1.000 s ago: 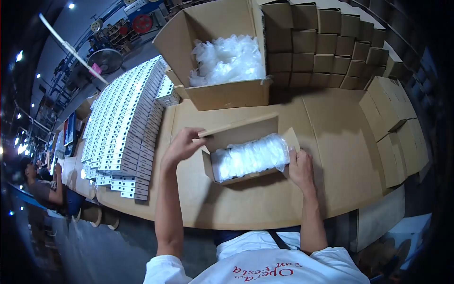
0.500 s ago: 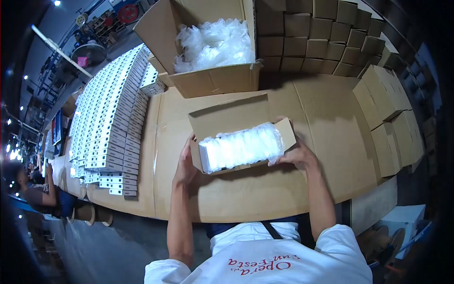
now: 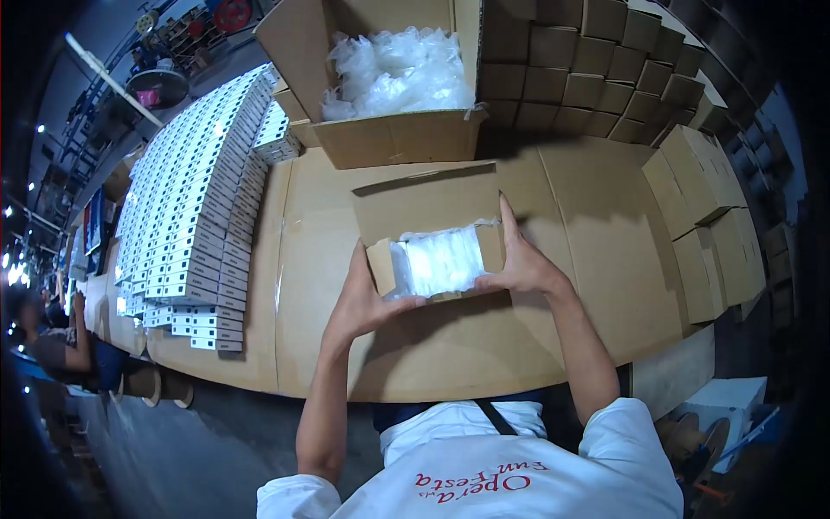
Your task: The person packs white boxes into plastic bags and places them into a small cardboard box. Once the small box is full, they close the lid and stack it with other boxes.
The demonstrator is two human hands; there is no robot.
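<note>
In the middle of the table stands a small cardboard box point(image 3: 445, 296), its long lid flap point(image 3: 428, 201) raised at the back. White items in clear plastic wrap point(image 3: 443, 262) fill it. Both short side flaps are folded inward over the ends of the contents. My left hand point(image 3: 359, 298) grips the left end, its thumb along the front edge. At the right end, my right hand point(image 3: 526, 259) holds the box, with its thumb at the front and its fingers up beside the lid.
Behind is a large open carton point(image 3: 398, 143) of crumpled plastic wrap point(image 3: 402, 73). Many small white boxes point(image 3: 194, 208) are stacked at left. Brown boxes point(image 3: 700, 216) stand at right, more point(image 3: 596, 65) at the back. Another person point(image 3: 65, 346) sits far left.
Both side flaps have folded inward over the wrapped items. My hands have shifted, with the left thumb now on the front edge and the right fingers higher beside the lid.
</note>
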